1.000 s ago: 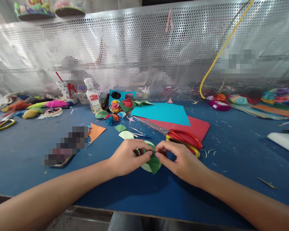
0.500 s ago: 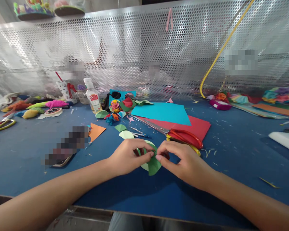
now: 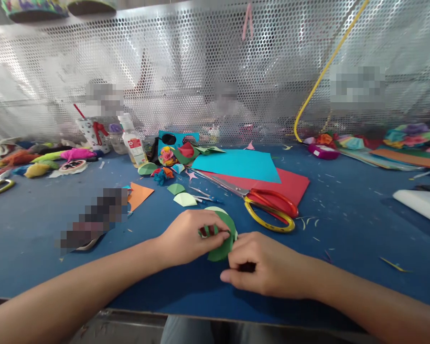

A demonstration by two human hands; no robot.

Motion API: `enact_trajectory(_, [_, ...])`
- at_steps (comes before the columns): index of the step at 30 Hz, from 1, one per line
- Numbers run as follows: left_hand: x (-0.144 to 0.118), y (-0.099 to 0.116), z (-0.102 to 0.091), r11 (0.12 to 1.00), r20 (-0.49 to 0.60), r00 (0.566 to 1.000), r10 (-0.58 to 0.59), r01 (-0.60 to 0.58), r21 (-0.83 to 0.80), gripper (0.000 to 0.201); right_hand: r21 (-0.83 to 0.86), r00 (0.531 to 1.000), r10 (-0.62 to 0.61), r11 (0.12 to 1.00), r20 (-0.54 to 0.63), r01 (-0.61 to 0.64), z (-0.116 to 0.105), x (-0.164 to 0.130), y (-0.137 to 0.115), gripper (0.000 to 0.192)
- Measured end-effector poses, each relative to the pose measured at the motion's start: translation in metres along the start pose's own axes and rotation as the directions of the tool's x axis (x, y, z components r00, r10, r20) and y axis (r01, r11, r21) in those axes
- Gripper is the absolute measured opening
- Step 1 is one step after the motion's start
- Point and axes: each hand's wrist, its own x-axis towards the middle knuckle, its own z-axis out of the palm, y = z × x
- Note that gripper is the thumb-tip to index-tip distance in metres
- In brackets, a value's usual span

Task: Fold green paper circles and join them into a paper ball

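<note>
A round green paper cutout [image 3: 224, 249] lies over a paler green one [image 3: 215, 209], just above the table in front of me. My left hand [image 3: 197, 236] is closed on the green paper, thumb and fingers pinching it near its middle. Against the right edge of the cutout rests my right hand [image 3: 260, 263], its fingers curled in and its thumb a little below them. Whatever those fingers may hold is hidden. Scissors [image 3: 268, 205] with red and yellow handles lie just beyond my right hand. Green and pale paper wedges [image 3: 185, 199] lie beyond my left hand.
Red [image 3: 294, 181] and blue paper sheets [image 3: 236, 165] lie under and behind the scissors. A clear bottle [image 3: 133, 145] and a cup [image 3: 89, 134] stand at back left. A phone [image 3: 89, 242], largely blurred, lies left. A perforated metal panel [image 3: 200, 71] closes off the back.
My right hand has moved down and curled its fingers; its thumb has left the paper. The green cutout has turned and its lower edge shifted left. The left hand keeps its pinch.
</note>
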Motion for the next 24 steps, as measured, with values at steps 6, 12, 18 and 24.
enact_trajectory(6, [0.0020,0.0009,-0.0045,0.989,-0.101,0.987,-0.121,0.112,-0.092,0.016,0.163,0.904,0.208,0.974,-0.373,-0.156,-0.0034,0.0064,0.0052,0.028])
enact_trajectory(12, [-0.0002,0.0002,-0.0043,0.982,-0.118,0.982,-0.145,0.127,-0.143,0.019,0.233,0.866,0.257,0.958,-0.429,-0.169,-0.0011,0.0091,0.0068,0.011])
enact_trajectory(18, [-0.0015,0.0030,-0.0063,0.983,-0.135,0.983,-0.121,0.099,-0.156,0.019,0.220,0.849,0.267,0.958,-0.457,-0.183,-0.0015,0.0087,0.0071,0.010])
enact_trajectory(24, [-0.0007,0.0029,-0.0075,0.988,-0.157,0.983,-0.097,0.076,-0.135,0.017,0.233,0.835,0.292,0.951,-0.467,-0.203,-0.0033,0.0086,0.0060,0.010])
